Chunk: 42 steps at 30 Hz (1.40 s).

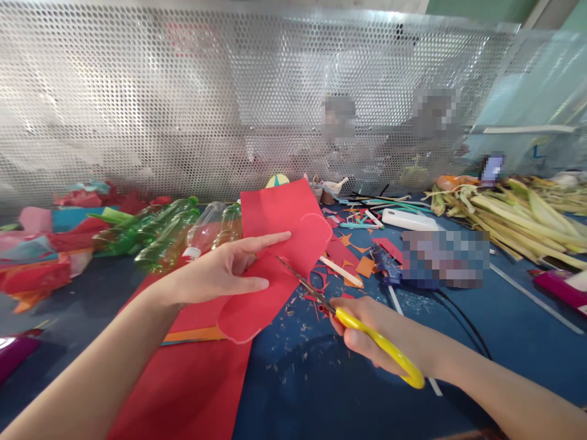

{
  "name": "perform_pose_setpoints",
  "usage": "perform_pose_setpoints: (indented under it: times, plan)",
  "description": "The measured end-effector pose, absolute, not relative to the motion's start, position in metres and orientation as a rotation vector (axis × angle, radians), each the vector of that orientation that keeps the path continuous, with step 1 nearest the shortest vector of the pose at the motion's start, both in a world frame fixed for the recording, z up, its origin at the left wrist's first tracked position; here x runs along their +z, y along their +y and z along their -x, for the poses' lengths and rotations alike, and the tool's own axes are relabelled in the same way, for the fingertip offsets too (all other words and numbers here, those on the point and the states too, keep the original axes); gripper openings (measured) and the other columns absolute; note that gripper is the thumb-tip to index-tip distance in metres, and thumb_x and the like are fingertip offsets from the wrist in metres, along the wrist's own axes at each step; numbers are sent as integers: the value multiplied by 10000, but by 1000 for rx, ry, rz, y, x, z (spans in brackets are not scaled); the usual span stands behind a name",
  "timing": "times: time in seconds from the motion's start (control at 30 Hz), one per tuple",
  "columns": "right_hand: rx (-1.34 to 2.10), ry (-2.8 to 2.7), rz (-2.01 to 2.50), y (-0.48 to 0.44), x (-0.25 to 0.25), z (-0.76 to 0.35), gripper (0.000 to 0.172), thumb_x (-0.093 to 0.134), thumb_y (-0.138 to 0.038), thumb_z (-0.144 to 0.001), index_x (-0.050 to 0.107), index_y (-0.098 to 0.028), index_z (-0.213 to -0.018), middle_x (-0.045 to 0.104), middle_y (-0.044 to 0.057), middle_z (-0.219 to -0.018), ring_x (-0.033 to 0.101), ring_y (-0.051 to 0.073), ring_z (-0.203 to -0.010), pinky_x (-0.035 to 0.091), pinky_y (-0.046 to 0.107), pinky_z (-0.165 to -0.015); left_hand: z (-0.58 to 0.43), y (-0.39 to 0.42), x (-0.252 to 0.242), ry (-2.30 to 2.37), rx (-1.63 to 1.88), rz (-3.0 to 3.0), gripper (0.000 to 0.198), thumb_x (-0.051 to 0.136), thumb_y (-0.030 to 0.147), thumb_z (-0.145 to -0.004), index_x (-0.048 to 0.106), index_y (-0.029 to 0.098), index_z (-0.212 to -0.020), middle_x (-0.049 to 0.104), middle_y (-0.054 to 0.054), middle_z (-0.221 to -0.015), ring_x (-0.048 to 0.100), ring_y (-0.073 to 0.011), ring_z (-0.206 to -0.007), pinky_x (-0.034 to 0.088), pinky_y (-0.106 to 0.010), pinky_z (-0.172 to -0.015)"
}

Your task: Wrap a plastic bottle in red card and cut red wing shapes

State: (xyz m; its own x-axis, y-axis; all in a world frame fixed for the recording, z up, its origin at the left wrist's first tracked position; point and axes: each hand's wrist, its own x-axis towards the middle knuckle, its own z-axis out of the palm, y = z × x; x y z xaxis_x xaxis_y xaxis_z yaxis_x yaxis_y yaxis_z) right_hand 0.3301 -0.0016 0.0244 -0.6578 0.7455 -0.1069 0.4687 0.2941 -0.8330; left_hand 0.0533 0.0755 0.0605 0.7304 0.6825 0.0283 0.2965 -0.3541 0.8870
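My left hand [224, 269] holds up a sheet of red paper [275, 211], index finger and thumb stretched across its face; the other fingers are partly hidden. Pale curved lines are drawn on the sheet, near its right edge and its lower end. In my right hand [367, 330] is a pair of scissors [387, 345] with yellow handles. Its blades lie against the sheet between my left index finger and thumb, tips pointing up and left. Whether the blades are parted is hard to see. Beneath, another large red sheet [183, 391] lies on the blue table.
Plastic bottles [169, 235] and crumpled coloured paper [41, 256] lie at left. Paper scraps [342, 250], a blue glue gun [387, 266] with a black cord and a white case [410, 220] are right of centre. Dry husks [527, 211] sit far right. A perforated metal screen [183, 98] stands behind.
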Motion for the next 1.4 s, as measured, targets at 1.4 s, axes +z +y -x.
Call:
perform_pose_setpoints:
  times: [1.4]
  plan:
    - [1171, -2371, 1098, -3, 21, -330, 705, 193, -833, -805, 438, -176, -876, 431, -14, -693, 354, 110, -534, 268, 258, -494, -55, 74, 62, 750, 503, -1909, 653, 626, 180, -830, 403, 365, -1415, 624, 12, -1167, 451, -82, -663, 433, -207, -621]
